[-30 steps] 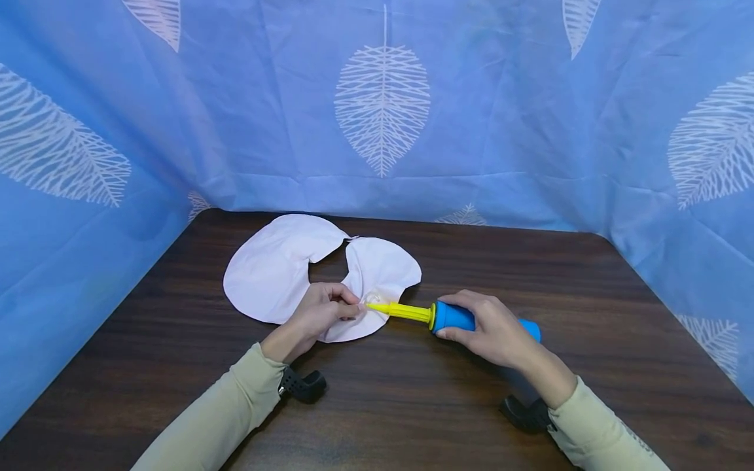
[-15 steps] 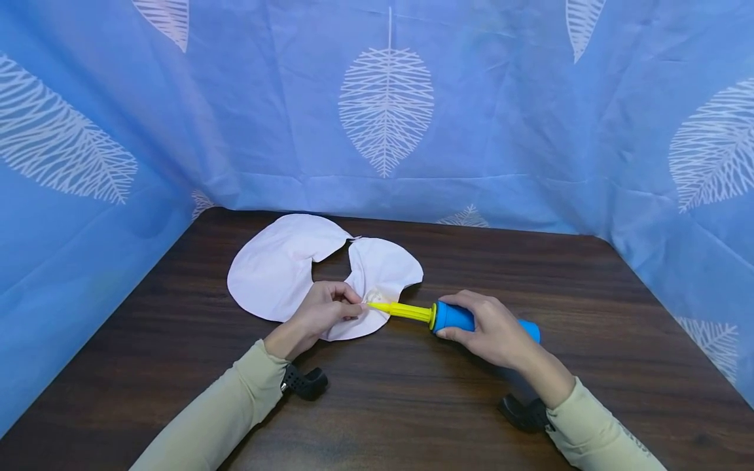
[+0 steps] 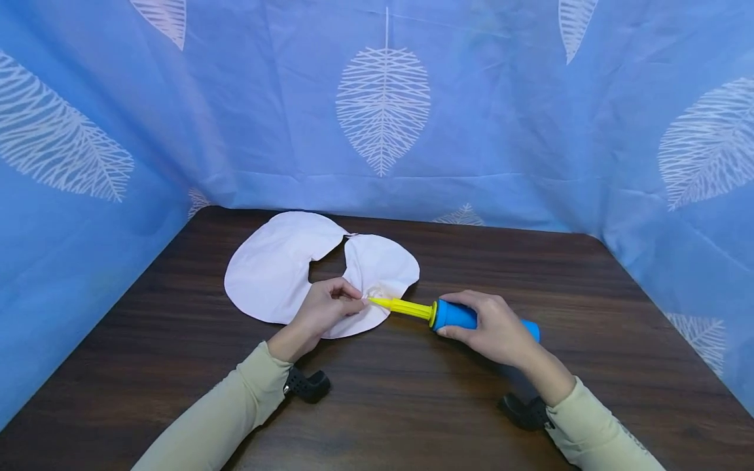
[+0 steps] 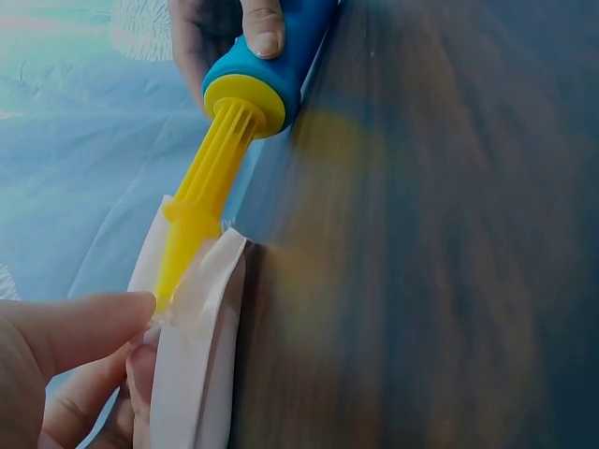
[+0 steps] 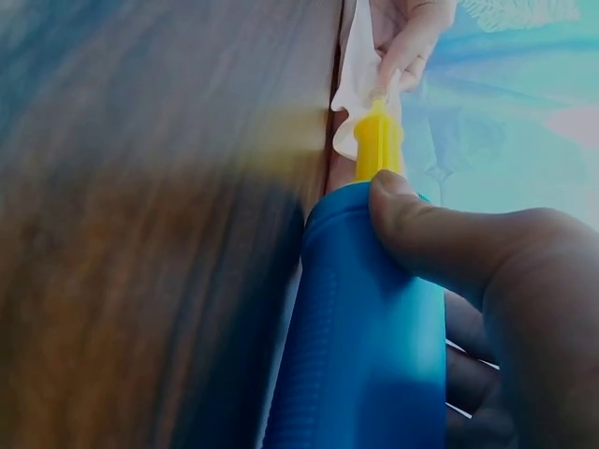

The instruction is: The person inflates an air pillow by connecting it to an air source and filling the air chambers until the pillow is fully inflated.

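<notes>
A flat white inflatable neck pillow [image 3: 265,275] lies on the table in a curved shape, its two ends meeting at the back. My left hand [image 3: 324,306] pinches its near right part at the valve, thumb and fingers right at the tip of a yellow nozzle [image 3: 409,309]. That nozzle belongs to a blue hand pump [image 3: 456,316], which my right hand [image 3: 497,330] grips round the barrel. In the left wrist view, the nozzle tip [image 4: 173,271] meets the pillow beside my thumb. Seen from the right wrist, my thumb lies along the blue barrel [image 5: 365,309]. The valve is mostly hidden.
The dark wooden table [image 3: 377,405] carries the pillow and pump. Blue cloth [image 3: 501,118] with white leaf prints hangs behind it and along both sides. Black bands with mounts [image 3: 309,386] sit on both wrists.
Both hands keep their grip and nozzle and pillow stay together. My left hand has shifted very slightly; the pillow's right edge looks a little rounder.
</notes>
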Demonstrator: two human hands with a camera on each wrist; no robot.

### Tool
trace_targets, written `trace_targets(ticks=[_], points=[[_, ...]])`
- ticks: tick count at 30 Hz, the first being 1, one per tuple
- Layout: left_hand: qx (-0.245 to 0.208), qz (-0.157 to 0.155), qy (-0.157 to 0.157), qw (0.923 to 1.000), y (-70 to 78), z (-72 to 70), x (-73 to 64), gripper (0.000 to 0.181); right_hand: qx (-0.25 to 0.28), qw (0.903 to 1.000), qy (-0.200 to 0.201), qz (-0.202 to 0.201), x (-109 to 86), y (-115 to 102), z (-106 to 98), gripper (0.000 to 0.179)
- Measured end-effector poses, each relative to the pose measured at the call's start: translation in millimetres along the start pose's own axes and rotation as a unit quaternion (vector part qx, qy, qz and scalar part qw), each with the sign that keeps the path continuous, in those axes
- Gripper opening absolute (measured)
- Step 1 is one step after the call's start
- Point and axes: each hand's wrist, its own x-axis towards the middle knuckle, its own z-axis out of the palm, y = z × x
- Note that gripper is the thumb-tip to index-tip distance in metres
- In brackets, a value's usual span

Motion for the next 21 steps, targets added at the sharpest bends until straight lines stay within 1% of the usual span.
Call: trace_targets(ticks=[4,6,10,12,21], points=[[0.008,0.022,-0.007,0.9997,-1.0,-0.6,0.1,0.019,-0.002,1.0,0.003,0.008,-1.2,1.6,1.5,0.058],[0.023,0.028,-0.01,0.9993,-2.2,0.0,0.6,0.022,-0.002,0.9999,0.004,0.01,-2.2,2.5,2.4,0.058],[0.063,0.029,-0.005,0.9976,-2.2,0.5,-0.6,0.024,-0.002,1.0,0.007,0.003,-2.4,4.0,4.6,0.057],[0.075,0.031,-0.004,0.9967,-1.6,0.3,-1.3,0.025,-0.002,1.0,0.009,-0.001,-1.7,4.3,5.2,0.057],[0.076,0.046,-0.003,0.996,-1.0,-2.5,-2.3,0.024,-0.005,0.9999,0.009,-0.002,0.8,1.9,4.3,0.056]])
